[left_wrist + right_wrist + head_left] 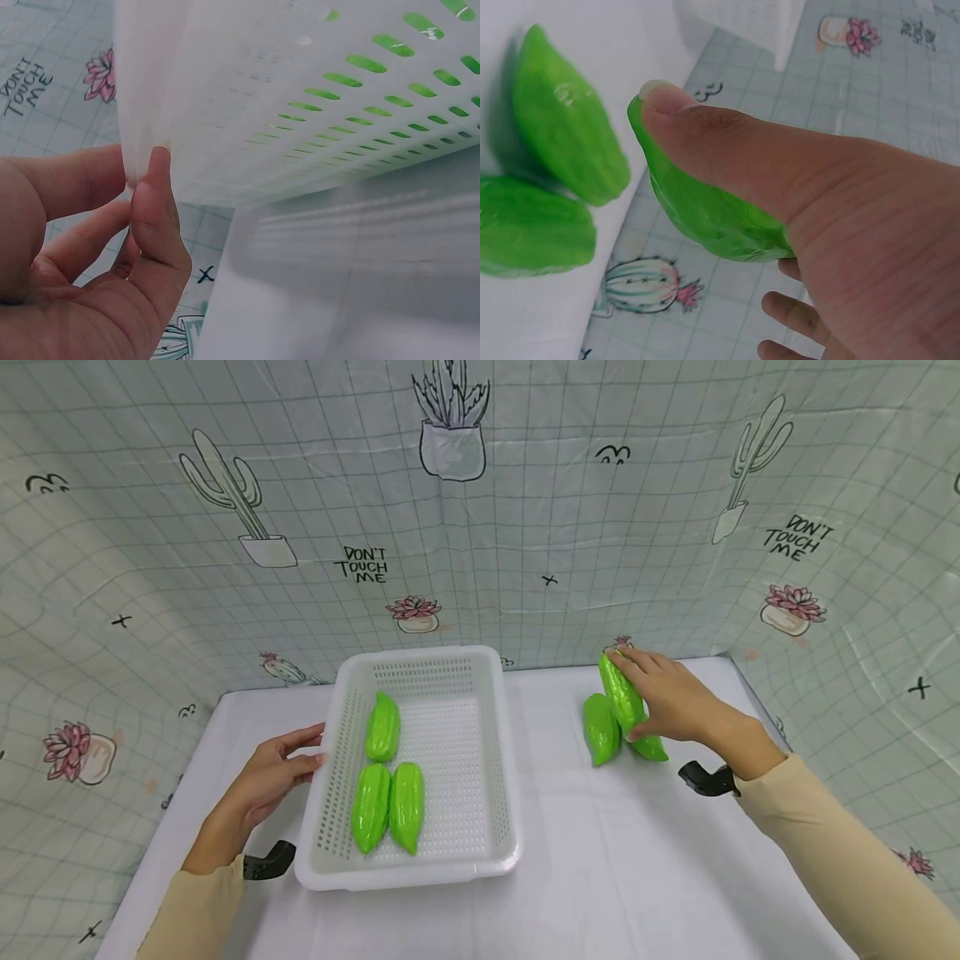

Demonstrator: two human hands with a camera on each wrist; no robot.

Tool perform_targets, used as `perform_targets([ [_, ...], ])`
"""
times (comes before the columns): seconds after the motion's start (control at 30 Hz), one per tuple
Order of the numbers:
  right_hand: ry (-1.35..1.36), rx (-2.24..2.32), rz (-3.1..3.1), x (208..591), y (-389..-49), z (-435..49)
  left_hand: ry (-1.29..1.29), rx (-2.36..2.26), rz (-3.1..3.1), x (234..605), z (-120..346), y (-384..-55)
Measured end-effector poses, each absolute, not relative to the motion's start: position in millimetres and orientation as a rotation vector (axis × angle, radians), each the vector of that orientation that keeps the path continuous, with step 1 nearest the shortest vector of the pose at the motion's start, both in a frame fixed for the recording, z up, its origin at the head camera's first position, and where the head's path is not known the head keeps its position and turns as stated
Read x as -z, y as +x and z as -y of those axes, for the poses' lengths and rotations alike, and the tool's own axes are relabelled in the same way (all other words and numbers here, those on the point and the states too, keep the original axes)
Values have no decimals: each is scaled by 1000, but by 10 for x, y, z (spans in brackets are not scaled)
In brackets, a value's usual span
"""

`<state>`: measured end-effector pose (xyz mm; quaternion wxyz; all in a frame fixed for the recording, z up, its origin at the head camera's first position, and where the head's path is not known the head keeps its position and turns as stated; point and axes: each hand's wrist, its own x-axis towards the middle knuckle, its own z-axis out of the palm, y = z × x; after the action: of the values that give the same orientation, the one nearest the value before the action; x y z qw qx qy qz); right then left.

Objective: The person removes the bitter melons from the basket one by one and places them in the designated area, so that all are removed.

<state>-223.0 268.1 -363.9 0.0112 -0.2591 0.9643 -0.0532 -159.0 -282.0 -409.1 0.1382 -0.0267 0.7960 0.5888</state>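
Note:
On the left, a white plastic basket (512, 777) holds three shiny green ridged bitter melons, one of them a bitter melon (383, 728) near the back. My left hand (262, 777) pinches the basket's left rim between thumb and fingers, seen close in the left wrist view. Over to the right, my right hand (678, 702) grips a bitter melon (621, 690) by its two ends, the thumb along its pointed tip in the right wrist view. Below it on the table lie two more, a bitter melon (602, 729) and a partly covered bitter melon (651, 747).
A white cloth covers the table (570, 860). Behind and at both sides hangs a grid-patterned curtain (510, 527) with cactus drawings. A black wrist mount (708, 779) sits on the right wrist, another black mount (270, 862) on the left.

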Motion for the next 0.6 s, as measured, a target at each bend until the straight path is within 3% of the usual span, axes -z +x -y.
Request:
perform_targets([
  [0.6,-711,182,-3022,3865,-2240,-3219,-66,-1716,-2296,4094,2824,-1592],
])
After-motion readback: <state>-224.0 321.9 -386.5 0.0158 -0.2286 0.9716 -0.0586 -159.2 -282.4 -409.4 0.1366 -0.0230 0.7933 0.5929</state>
